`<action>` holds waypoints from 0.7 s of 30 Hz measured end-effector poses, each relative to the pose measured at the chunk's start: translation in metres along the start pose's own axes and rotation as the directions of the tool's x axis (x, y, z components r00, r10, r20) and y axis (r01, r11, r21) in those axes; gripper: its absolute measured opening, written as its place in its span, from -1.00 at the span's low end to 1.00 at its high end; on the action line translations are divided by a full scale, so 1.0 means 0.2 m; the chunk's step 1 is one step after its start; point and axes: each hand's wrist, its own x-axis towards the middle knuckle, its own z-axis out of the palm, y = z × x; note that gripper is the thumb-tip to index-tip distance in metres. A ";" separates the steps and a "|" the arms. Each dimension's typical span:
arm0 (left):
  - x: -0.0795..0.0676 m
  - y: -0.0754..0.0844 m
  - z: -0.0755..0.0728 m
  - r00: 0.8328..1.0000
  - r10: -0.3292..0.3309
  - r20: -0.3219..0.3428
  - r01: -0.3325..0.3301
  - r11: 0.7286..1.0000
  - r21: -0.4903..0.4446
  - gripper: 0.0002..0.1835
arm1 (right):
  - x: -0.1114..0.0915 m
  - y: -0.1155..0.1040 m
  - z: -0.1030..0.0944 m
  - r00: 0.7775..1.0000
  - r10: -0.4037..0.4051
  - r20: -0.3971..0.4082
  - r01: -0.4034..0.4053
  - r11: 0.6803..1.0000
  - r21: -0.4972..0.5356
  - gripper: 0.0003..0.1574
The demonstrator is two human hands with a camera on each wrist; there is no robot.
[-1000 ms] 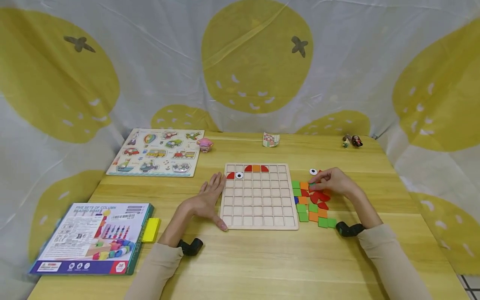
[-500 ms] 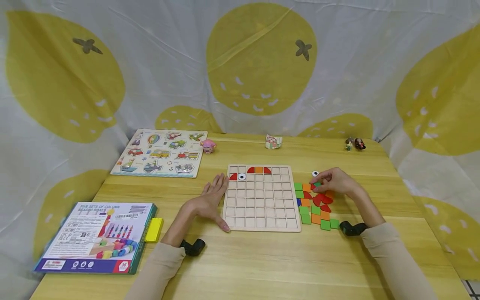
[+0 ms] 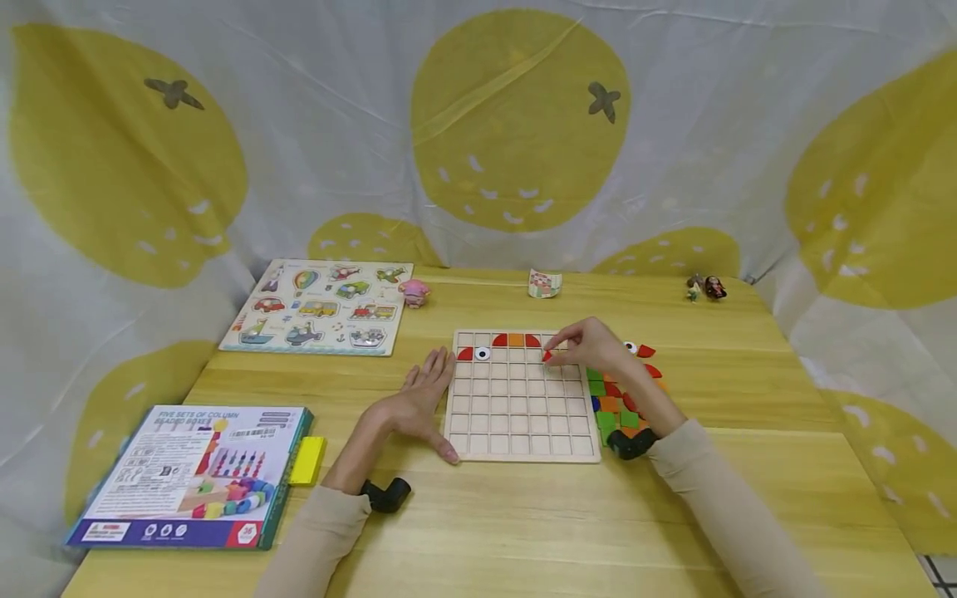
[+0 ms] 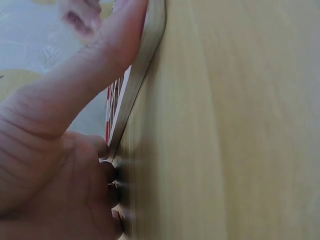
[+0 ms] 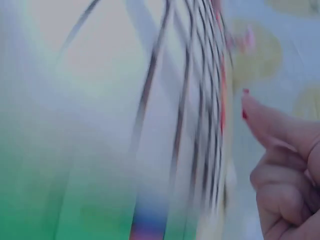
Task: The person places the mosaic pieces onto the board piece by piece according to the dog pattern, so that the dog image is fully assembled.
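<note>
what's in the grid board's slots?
Grid board, top row: orange square between two red curved pieces. Second row, from the left: red curved piece, eye disc. The right hand, pinching a red piece, hides some upper-right cells; can't see what's under it.

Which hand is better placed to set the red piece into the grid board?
The right hand, probably: it pinches the red piece over the right part of the grid board. The left hand touches the board's left edge and holds no piece, so it seems better suited to steadying.
</note>
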 end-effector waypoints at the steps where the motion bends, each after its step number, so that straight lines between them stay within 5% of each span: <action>1: 0.00 0.00 0.00 1.000 0.001 -0.003 -0.001 1.000 0.005 0.66 | 0.04 -0.05 0.06 1.000 0.000 0.003 0.000 1.000 0.013 -0.70; 7: -0.01 0.00 0.00 1.000 0.004 -0.012 -0.004 1.000 0.016 0.65 | 0.19 -0.17 0.28 0.999 -0.007 -0.044 0.008 1.000 0.024 -0.74; 21: 0.00 0.00 0.01 1.000 -0.006 -0.016 0.006 1.000 0.016 0.67 | 0.23 -0.15 0.31 0.998 -0.041 -0.051 0.043 0.998 0.039 -0.74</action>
